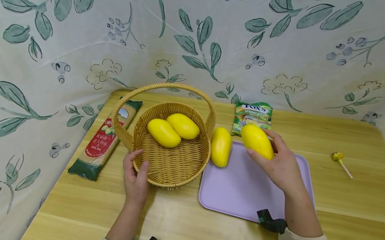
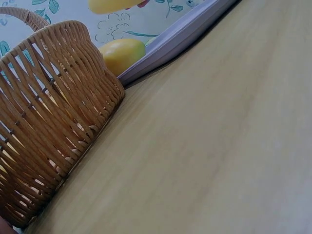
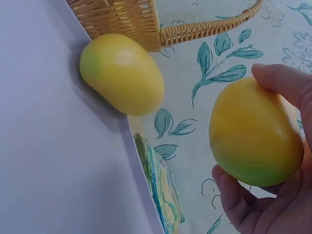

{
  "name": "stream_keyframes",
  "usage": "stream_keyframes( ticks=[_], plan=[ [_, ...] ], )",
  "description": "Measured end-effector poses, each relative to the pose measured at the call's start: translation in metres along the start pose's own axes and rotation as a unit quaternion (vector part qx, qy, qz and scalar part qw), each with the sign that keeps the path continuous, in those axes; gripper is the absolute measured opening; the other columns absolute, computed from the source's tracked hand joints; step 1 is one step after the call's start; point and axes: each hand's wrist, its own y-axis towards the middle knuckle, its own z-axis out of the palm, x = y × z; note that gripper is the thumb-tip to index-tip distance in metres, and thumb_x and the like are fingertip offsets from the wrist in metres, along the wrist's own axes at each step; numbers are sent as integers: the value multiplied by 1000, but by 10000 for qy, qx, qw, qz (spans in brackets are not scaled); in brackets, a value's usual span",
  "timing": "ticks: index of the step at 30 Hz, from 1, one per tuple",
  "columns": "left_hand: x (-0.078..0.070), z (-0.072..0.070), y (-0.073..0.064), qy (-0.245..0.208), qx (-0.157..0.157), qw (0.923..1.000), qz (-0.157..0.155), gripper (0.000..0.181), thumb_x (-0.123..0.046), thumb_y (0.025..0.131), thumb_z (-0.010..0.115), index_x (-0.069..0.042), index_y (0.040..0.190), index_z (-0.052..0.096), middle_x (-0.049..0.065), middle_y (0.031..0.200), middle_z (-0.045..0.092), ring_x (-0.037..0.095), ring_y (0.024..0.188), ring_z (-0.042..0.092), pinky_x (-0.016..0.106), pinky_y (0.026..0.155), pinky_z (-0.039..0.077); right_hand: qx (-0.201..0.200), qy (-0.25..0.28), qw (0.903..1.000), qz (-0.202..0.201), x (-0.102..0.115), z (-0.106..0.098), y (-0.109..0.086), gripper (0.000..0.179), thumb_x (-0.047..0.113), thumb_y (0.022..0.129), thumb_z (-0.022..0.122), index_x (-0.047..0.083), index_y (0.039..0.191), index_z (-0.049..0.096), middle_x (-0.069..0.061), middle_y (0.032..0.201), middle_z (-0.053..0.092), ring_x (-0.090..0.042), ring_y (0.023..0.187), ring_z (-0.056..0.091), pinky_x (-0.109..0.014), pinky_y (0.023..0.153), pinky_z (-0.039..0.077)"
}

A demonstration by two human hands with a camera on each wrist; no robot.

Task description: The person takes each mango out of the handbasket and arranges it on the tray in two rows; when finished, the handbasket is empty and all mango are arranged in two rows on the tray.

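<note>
My right hand (image 1: 282, 168) holds a yellow mango (image 1: 257, 140) above the lilac tray (image 1: 240, 197), thumb and fingers curled round its sides. The right wrist view shows this mango (image 3: 256, 134) with a greenish end. A second mango (image 1: 221, 147) lies on the tray's left edge, beside the wicker basket (image 1: 168, 165). Inside the basket two more mangoes (image 1: 164, 133) lie side by side toward the back. At the basket's front left, my left hand (image 1: 136, 177) grips the rim; the left wrist view shows mostly the basket's woven side (image 2: 58, 107).
A pasta packet (image 1: 103, 140) lies left of the basket. Behind the tray is a green Fox's candy bag (image 1: 251, 113). A lollipop (image 1: 341, 164) lies to the right on the wooden table (image 1: 358, 223). The basket's tall handle (image 1: 167, 86) arches over it. Leaf-patterned cloth hangs behind.
</note>
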Motion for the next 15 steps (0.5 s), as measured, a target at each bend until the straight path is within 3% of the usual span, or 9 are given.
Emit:
stream_keyframes(
  ticks=[8,15],
  plan=[
    [1,-1,-1,80,5,10000,-15,37,-3,98,50,1,135,49,10,167,19,31,159,4,53,129,0,67,65,9991,422,-14,-7,7,94,61,90,67,16,162,25,-29,145,51,-40,113,55,-42,84,51],
    [2,-1,0,104,-16,9999,4,38,-4,98,50,2,135,49,10,167,20,30,159,3,53,128,-1,-2,-208,9982,565,-22,-12,11,95,66,88,66,10,158,33,-24,143,50,-41,115,57,-37,79,55]
  ],
)
